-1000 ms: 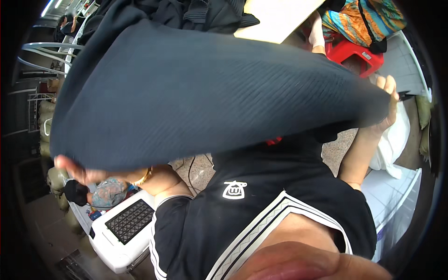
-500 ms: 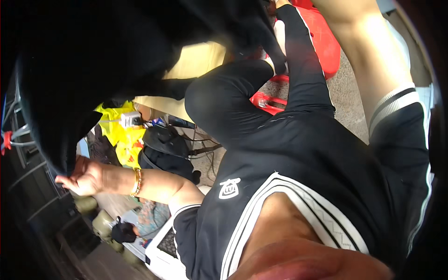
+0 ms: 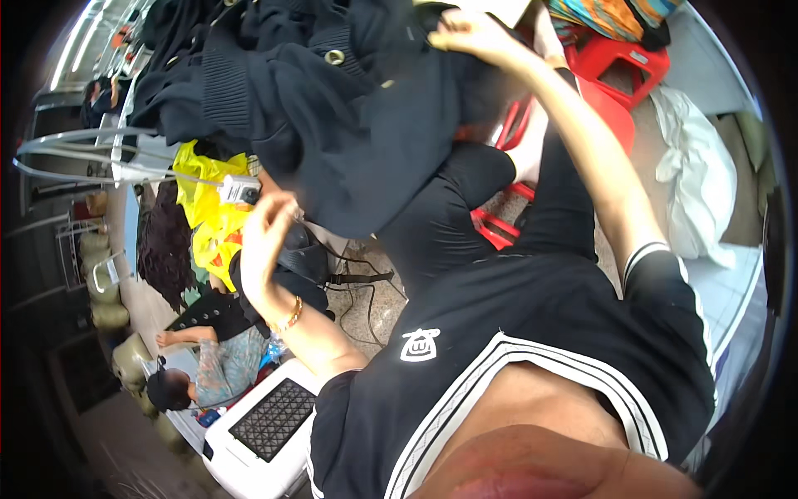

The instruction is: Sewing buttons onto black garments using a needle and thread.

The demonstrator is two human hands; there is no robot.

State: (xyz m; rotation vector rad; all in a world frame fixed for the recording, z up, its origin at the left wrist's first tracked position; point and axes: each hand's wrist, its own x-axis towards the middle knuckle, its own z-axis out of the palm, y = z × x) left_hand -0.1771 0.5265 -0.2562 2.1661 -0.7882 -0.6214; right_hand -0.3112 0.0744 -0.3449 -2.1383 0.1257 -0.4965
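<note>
L hand [image 3: 264, 237] half-curled, R hand [image 3: 467, 35] curled nr table's [image 3: 503, 8] edge; can't tell grip on dark garment [image 3: 357, 150]. I'd smooth w/o tugging.

A long white light strip [image 3: 71, 48] glares left of the black ribbed-knit garment [image 3: 324, 125]; beside it, the bare right hand [image 3: 470, 37] blurs slightly.

Looked like a garment workshop: dark knit clothes [image 3: 287, 108] lay heaped up, stuffed sacks [image 3: 130, 363] lined the floor, a co-worker [image 3: 231, 366] sat by dark cloth [image 3: 218, 316], another person [image 3: 99, 100] was further back near strip lights [image 3: 68, 51], plus plastic stools [image 3: 647, 68].
</note>
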